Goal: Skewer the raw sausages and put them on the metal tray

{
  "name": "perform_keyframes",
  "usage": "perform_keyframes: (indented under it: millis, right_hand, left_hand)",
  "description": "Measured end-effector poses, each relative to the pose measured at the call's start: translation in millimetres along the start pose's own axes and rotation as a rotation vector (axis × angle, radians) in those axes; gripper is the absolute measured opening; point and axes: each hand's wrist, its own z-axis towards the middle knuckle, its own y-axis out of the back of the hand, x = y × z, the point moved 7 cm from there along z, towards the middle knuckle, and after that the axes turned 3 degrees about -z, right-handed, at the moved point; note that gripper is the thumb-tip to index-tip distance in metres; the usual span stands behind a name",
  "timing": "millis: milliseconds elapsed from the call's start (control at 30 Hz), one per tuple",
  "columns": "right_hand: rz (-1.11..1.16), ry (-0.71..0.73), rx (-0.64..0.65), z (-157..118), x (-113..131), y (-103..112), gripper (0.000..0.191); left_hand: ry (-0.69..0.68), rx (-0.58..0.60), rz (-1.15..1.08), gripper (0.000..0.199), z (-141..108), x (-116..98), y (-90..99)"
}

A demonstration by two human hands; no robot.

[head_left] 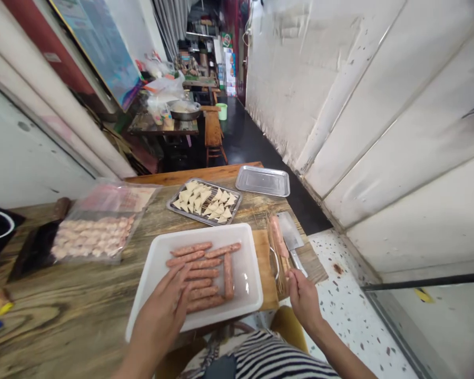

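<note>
A white plastic tub [258,263] holds several raw pink sausages [199,273]. My left hand [161,300] reaches over the tub's left side, its fingers stretched out at the ends of the sausages; whether it touches one I cannot tell. To the right of the tub, my right hand [303,297] is closed in a pinch on a wooden skewer, with a pink sausage [278,237] at its far end. Loose bamboo skewers [280,281] lie below it. A cleaver [290,231] rests beside the sausage, handle toward me.
Behind the tub stand a metal tray of skewered pale triangles [205,201] and another metal tray [263,181]. A bag of pale pieces [95,237] lies left. A wooden board [263,252] sits beside the tub. A masked person [186,63] sits far back.
</note>
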Motion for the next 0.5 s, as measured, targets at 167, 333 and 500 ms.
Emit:
perform_keyframes:
  millis: [167,333,500]
  right_hand:
    - [0.168,-0.109,0.074,-8,6,7,0.040]
    - [0.110,-0.078,0.047,7,21,22,0.050]
    - [-0.027,0.047,0.174,54,53,8,0.047]
  left_hand:
    - [0.055,0.179,-0.079,0.034,11,-29,-15.9]
    - [0.216,0.200,-0.234,0.034,1,-29,-6.2]
    - [0.470,0.042,-0.331,0.033,-36,3,18.6]
